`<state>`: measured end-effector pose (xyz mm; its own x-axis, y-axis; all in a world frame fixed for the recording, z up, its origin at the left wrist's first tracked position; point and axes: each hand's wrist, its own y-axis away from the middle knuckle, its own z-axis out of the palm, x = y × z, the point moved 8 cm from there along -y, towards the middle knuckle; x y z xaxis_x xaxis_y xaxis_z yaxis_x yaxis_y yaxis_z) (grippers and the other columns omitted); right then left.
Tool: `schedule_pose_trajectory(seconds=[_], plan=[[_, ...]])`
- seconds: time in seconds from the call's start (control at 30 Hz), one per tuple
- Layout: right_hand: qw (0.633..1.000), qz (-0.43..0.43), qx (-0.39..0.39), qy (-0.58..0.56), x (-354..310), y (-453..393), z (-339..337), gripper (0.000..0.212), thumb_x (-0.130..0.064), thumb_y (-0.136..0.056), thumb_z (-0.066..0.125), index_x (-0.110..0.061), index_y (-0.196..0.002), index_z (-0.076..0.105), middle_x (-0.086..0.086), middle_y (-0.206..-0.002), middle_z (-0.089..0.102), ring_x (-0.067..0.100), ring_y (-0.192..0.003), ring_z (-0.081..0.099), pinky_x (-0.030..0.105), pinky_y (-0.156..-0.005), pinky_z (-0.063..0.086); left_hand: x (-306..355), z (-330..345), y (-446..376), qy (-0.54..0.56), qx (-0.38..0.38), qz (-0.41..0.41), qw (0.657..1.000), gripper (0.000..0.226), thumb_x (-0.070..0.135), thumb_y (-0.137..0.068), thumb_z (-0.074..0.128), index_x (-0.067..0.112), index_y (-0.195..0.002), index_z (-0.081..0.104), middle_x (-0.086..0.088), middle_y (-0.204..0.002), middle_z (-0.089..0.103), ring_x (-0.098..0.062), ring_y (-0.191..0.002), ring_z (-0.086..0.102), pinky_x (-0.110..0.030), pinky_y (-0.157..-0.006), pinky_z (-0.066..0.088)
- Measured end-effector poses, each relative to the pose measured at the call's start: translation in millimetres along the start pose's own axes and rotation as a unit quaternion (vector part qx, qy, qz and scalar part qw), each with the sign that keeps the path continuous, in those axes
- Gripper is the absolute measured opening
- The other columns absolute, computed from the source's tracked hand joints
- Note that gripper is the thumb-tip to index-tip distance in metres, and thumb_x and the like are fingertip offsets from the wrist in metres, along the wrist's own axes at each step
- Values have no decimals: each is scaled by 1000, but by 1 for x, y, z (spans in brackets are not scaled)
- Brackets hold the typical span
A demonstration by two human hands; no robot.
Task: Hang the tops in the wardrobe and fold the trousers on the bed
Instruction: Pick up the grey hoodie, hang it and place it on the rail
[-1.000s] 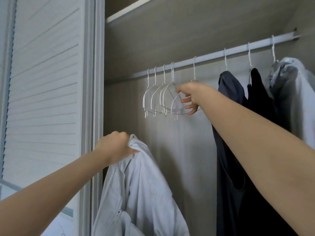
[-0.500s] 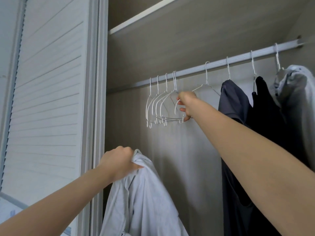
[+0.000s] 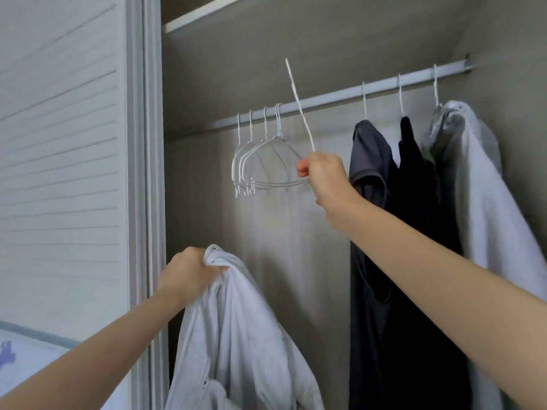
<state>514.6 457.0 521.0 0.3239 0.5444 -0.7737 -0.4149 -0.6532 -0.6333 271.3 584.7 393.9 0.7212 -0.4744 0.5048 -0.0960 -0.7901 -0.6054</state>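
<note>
Hanger (image 3: 299, 105) now off rail (image 3: 340, 97), pinched in R hand (image 3: 324, 177) | L hand (image 3: 189, 272) fisted on shirt (image 3: 236, 329) collar, held up ready for hanger

A rail (image 3: 340, 96) runs across the wardrobe under a shelf (image 3: 204, 13). A bunch of bare hangers (image 3: 260, 161) hangs on its left part; three hung tops (image 3: 414, 202) hang at its right end. Between them the right hand (image 3: 322, 179) holds one hanger (image 3: 299, 105) tilted, crossing in front of the rail. Lower left and nearer, the left hand (image 3: 189, 273) grips a top (image 3: 236, 335) just right of the door (image 3: 65, 143).
</note>
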Motion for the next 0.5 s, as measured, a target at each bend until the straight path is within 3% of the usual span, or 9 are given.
schedule_pose_trajectory(seconds=[0.13,0.2,0.3,0.37,0.5], plan=[[1000,12,7,26,13,63,-26,28,-17,-90,44,-23,-66,56,-8,-69,54,5,-57,44,23,-52,35,-22,17,18,152,-12,-80,985,14,26,-79,75,14,-72,73,-11,-74,71,-31,-73,66,-35,-65,48],[999,27,3,42,21,94,-39,34,-21,-94,43,-21,-62,52,-3,-72,54,10,-60,45,25,-55,35,-33,27,29,190,-9,-125,974,15,21,-76,77,7,-75,73,-18,-81,72,-38,-79,68,-40,-67,52],[996,76,-35,27,33,135,-56,39,-25,-99,40,-21,-63,51,-5,-63,58,11,-62,53,31,-68,46,-45,42,42,214,-16,-159,964,10,19,-75,75,9,-73,72,-17,-81,72,-37,-81,69,-48,-77,56],[985,141,-87,-38,42,162,-63,37,-25,-101,38,-19,-68,53,-3,-59,59,15,-60,58,42,-77,52,-55,51,51,212,-21,-180,960,11,20,-75,76,13,-69,69,-14,-80,71,-34,-77,68,-49,-79,56],[950,242,-161,-109,48,210,-86,32,-22,-101,37,-12,-76,55,6,-55,52,19,-50,53,53,-75,53,-76,71,75,192,-34,-218,956,16,24,-70,78,12,-66,68,-13,-76,69,-30,-69,65,-39,-66,55]])
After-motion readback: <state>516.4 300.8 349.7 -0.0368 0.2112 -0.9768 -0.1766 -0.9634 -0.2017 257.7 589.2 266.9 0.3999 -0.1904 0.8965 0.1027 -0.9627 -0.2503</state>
